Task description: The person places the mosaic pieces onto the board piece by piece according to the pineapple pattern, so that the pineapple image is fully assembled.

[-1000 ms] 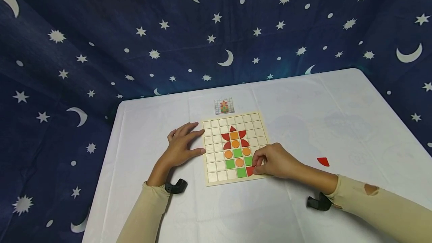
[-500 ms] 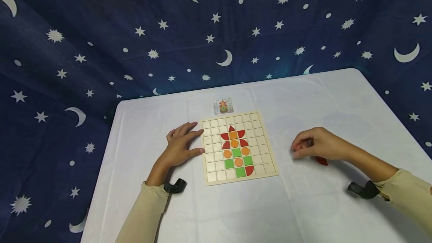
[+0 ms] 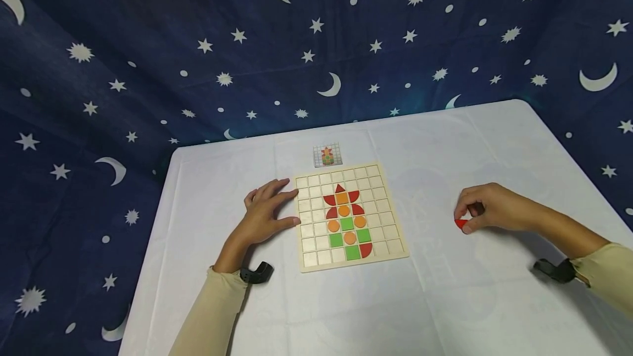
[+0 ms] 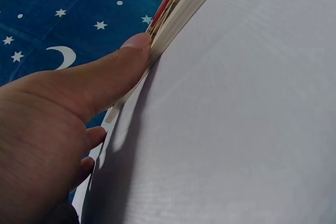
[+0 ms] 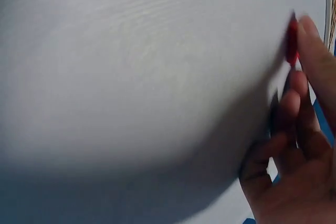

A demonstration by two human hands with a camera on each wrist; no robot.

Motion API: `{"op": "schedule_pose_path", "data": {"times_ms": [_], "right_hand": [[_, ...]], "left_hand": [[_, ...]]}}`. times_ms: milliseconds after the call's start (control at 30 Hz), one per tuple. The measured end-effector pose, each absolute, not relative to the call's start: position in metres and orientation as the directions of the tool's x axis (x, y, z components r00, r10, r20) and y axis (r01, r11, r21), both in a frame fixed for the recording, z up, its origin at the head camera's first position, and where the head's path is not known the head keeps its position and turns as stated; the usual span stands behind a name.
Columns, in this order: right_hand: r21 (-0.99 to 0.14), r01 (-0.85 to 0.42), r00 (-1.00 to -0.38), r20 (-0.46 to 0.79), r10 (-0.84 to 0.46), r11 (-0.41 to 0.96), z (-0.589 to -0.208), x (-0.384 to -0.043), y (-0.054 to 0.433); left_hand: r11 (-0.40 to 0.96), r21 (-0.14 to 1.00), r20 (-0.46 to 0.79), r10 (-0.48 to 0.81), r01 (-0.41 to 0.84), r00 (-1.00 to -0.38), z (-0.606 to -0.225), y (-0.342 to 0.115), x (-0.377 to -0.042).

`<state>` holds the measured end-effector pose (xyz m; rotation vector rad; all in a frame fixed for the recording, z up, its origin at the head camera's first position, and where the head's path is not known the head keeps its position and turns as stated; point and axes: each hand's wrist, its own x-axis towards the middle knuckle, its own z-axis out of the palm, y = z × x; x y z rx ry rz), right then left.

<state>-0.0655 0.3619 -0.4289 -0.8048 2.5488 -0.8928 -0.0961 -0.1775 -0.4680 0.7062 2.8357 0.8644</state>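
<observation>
A pale wooden grid board (image 3: 316, 246) lies on the white table, bearing red, orange and green pieces in a figure. Thumb and fingertips of my left hand (image 3: 265, 214) touch the board's left edge, the fingers spread; the left wrist view shows the thumb (image 4: 113, 74) against that edge. Well to the right of the board, my right hand (image 3: 499, 207) pinches a red quarter-circle piece (image 3: 461, 223) between thumb and fingers. In the right wrist view the red piece (image 5: 292, 40) appears edge-on and blurred at the fingertips. One red quarter circle (image 3: 366, 250) sits in the board's bottom row beside a green square (image 3: 353, 252).
A small pattern card (image 3: 327, 155) with a matching coloured figure lies just behind the board. The white-covered table (image 3: 425, 301) ends at a dark blue curtain (image 3: 346, 43) with moons and stars. Black wrist mounts (image 3: 257, 273) sit at both wrists.
My right hand has left the board's bottom row, moved right and picked up the red quarter circle that lay on the table. The left hand has stayed at the board's edge.
</observation>
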Motion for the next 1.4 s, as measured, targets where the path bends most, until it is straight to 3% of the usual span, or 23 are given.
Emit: {"op": "schedule_pose_path", "data": {"times_ms": [133, 333, 600, 767, 1067, 1400], "right_hand": [[-0.612, -0.387, -0.852, -0.049, -0.521, 0.689, -0.433, -0.071, 0.349], [-0.578, -0.343, -0.889, -0.055, -0.455, 0.740, -0.434, -0.077, 0.315], [-0.708, -0.185, -0.936, -0.083, -0.341, 0.681, -0.431, -0.075, 0.255], [-0.814, -0.071, -0.905, -0.190, -0.380, 0.577, -0.427, -0.070, 0.217], [-0.888, 0.036, -0.820, -0.289, -0.495, 0.459, -0.425, -0.060, 0.164], [-0.873, -0.073, -0.801, -0.237, -0.550, 0.482, -0.429, -0.049, 0.134]], "left_hand": [[0.726, 0.552, 0.053, 0.461, 0.411, -0.886, -0.468, -0.178, -0.096], [0.725, 0.552, 0.055, 0.460, 0.411, -0.886, -0.468, -0.177, -0.096], [0.726, 0.552, 0.050, 0.462, 0.411, -0.885, -0.468, -0.178, -0.096], [0.720, 0.551, 0.067, 0.466, 0.422, -0.883, -0.467, -0.178, -0.096], [0.726, 0.546, 0.058, 0.464, 0.418, -0.884, -0.466, -0.177, -0.097], [0.731, 0.545, 0.049, 0.462, 0.411, -0.886, -0.466, -0.178, -0.096]]}}
